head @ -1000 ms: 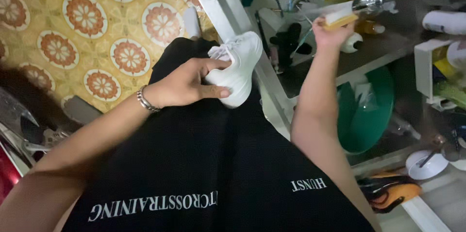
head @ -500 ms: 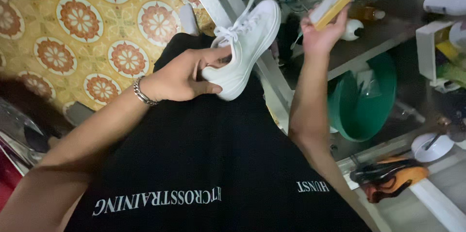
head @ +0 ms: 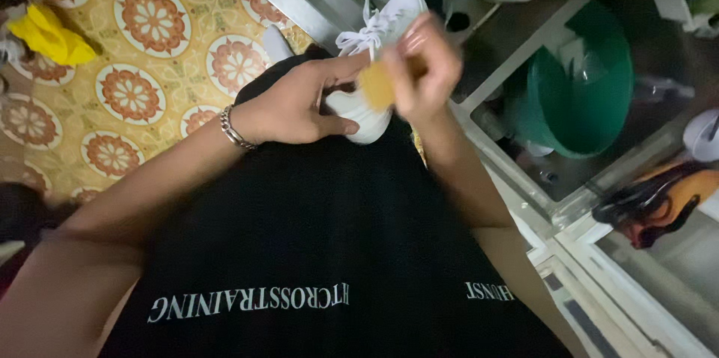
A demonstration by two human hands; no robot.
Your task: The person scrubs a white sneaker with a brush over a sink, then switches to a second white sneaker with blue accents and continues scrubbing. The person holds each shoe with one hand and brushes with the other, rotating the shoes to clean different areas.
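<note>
A: What's in hand here?

B: A cleaning step, by my reading. The shoe (head: 371, 66), white and laced, sits over the lap, above the black shirt (head: 299, 253) and just short of the bench (head: 524, 36). The left hand (head: 288, 107) is closed around its heel end, thumb along the side. The right hand (head: 423, 66) is pinched shut on a small yellow sponge (head: 377, 85), pressed to the shoe's side (blurred, so I can't tell how firmly it touches).

A: And the next move?

B: I'd judge a steady grip at the heel while the sponge works along the side; the shoe may need turning to show fresh surface.

A: Which way does it point?

B: Its toe points up and away from the body, toward the bench; the heel points back at the lap. The long axis runs on a slant, lower left to upper right in the head view, laces facing left.
</note>
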